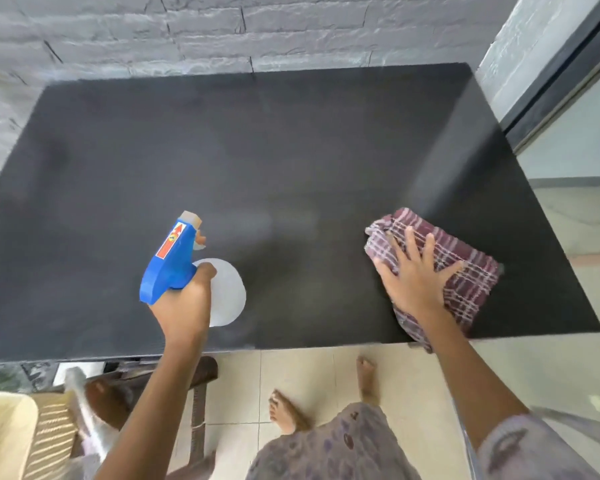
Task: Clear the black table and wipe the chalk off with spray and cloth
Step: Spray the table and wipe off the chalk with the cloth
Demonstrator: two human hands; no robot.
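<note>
Spray bottle [172, 268] with red-arrow label [168, 244]

Single head-mounted wide-angle view, looking steeply down and forward from close above the bench [291, 140]; the wall [222, 29] lies beyond, the floor [309, 375] beneath.

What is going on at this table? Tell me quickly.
A person is cleaning the matte black table. The left hand grips a white spray bottle with a blue trigger head, nozzle aimed across the tabletop. The right hand presses flat, fingers spread, on a crumpled maroon checked cloth near the table's front right corner. A faint pale haze shows between them.
</note>
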